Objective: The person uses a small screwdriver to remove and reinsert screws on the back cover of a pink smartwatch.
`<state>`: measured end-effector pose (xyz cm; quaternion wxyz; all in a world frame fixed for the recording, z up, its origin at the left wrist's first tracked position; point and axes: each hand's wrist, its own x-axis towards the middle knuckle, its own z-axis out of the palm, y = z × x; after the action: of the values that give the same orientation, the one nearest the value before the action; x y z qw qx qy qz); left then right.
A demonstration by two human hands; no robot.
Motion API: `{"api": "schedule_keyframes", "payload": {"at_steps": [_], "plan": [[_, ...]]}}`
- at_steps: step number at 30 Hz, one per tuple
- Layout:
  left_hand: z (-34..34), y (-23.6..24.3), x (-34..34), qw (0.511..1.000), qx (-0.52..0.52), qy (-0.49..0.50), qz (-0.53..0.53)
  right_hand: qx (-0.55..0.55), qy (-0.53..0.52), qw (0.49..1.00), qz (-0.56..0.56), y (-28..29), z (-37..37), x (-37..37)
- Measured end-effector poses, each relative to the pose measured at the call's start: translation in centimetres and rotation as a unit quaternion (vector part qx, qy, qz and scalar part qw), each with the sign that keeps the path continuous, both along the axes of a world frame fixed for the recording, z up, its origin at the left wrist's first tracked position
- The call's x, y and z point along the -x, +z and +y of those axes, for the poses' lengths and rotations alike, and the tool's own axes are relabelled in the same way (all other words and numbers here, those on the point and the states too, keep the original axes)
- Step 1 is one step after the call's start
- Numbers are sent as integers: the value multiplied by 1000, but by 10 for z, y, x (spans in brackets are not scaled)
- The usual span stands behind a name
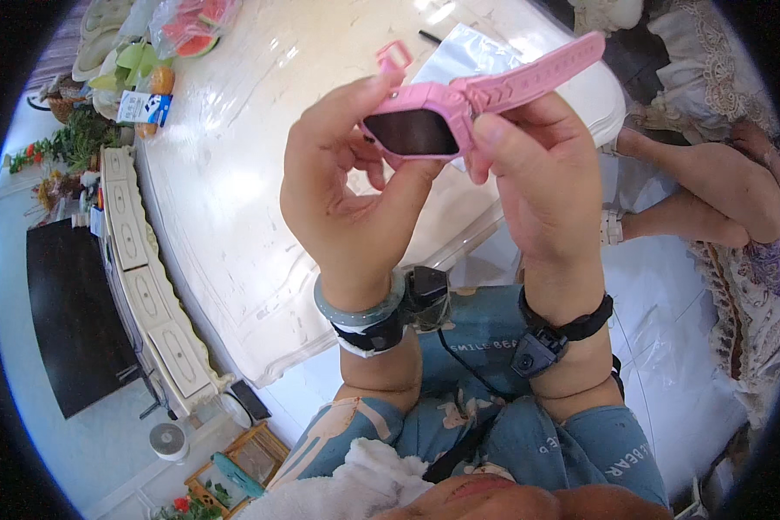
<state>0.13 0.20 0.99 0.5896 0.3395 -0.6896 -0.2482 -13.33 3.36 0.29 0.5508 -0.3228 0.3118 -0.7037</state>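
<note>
A pink smartwatch (418, 132) with a dark, blank screen is held up over the white table, its strap undone. My left hand (347, 173) grips the watch case from the left, thumb below and fingers behind it. On the other side, my right hand (542, 160) pinches the pink strap (546, 74) close to where it joins the case. The strap's long end, with its row of holes, sticks out to the upper right. At the upper left the short end with the buckle (393, 56) stands up.
Under the hands lies a glossy white table (234, 173); a clear plastic bag (472, 56) rests on it behind the watch. Cut watermelon (195, 35) in plastic and a small blue-white box (144, 108) sit far left. Another person's arm (693, 182) is at the right.
</note>
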Motion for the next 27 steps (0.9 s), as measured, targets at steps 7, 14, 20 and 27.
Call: {"api": "schedule_keyframes", "payload": {"at_steps": [7, 14, 20, 27], "plan": [[5, 10, -5, 990, -61, -108, 63, 80, -14, 996, -41, 6, 1, -9], [7, 8, -9, 961, -164, -185, 123, 161, -20, 977, 139, 3, 2, -1], [9, 13, -9, 968, -114, -219, 49, 166, -24, 965, 202, 7, 2, 6], [10, 16, -11, 981, -77, -174, -29, 209, -39, 959, 190, 2, -2, 9]]}}
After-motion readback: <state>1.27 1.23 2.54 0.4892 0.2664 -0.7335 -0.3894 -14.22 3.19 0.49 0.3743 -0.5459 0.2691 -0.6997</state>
